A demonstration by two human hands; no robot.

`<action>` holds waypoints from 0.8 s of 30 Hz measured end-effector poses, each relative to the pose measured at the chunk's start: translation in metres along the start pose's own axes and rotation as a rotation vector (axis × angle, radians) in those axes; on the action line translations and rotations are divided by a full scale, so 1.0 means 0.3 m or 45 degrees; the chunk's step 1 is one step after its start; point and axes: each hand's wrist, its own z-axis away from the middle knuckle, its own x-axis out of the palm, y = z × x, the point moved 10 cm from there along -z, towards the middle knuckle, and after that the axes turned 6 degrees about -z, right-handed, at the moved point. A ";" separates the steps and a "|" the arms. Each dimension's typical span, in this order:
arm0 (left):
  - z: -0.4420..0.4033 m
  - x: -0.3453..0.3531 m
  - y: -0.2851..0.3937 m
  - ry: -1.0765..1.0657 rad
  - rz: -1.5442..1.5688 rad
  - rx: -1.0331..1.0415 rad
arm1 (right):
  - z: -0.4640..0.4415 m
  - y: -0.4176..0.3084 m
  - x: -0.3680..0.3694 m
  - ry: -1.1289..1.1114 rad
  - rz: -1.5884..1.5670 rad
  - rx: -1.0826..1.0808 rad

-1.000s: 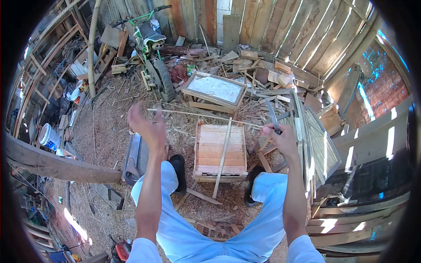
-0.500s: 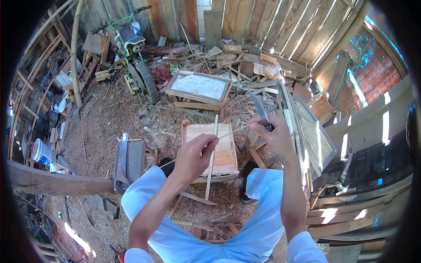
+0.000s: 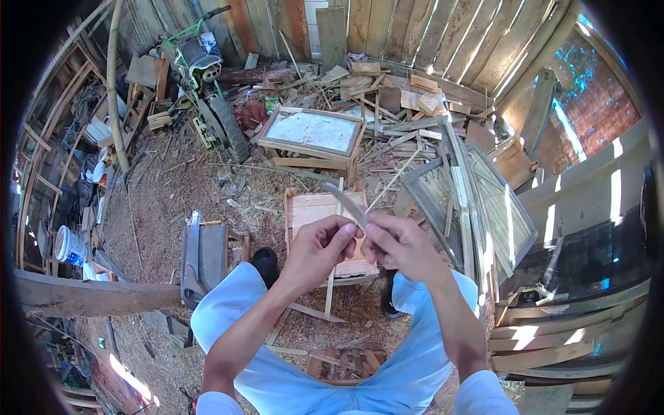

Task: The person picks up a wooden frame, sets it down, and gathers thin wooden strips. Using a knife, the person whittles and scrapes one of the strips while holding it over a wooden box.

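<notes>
My right hand [image 3: 404, 245] is closed round a knife, its curved blade [image 3: 346, 202] pointing up and left. Fingertips of my left hand [image 3: 321, 249] are pinched close beside it, almost touching my right fingers. A thin wooden strip [image 3: 393, 181] slants up and right from between the hands; its lower end is hidden by the fingers. Below them stands a low wooden stool-like bench [image 3: 311, 211] with raised edges. A longer flat wooden stick [image 3: 329, 294] leans across that bench, partly covered by my left hand.
A handsaw [image 3: 192, 252] lies on a dark box [image 3: 214, 249] to the left. Ahead is a wooden frame with a white panel [image 3: 311, 131], near scrap wood [image 3: 387, 90] and a motorbike [image 3: 211, 104]. Framed panels [image 3: 484, 207] lean at right. Shavings cover the ground.
My right hand has come down and left with the knife, close to my left hand. The thin strip has swung from lying between the hands to pointing up and right.
</notes>
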 end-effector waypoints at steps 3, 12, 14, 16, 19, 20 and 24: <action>0.028 -0.024 -0.048 0.021 -0.060 -0.032 | -0.012 0.032 0.021 -0.139 -0.136 0.054; 0.071 -0.035 -0.043 0.096 -0.111 0.006 | 0.031 0.067 0.070 -0.205 -0.349 0.324; 0.070 -0.038 -0.047 0.081 -0.113 -0.007 | 0.029 0.077 0.062 -0.212 -0.366 0.343; 0.064 -0.037 -0.061 0.058 -0.037 -0.016 | 0.025 0.072 0.058 -0.204 -0.378 0.324; 0.057 -0.023 -0.066 0.022 0.027 -0.039 | 0.025 0.069 0.046 -0.196 -0.400 0.344; 0.056 -0.021 -0.067 0.019 0.013 -0.052 | 0.024 0.071 0.047 -0.198 -0.398 0.344; 0.059 -0.019 -0.062 0.023 -0.005 -0.036 | 0.021 0.067 0.028 -0.136 -0.330 0.290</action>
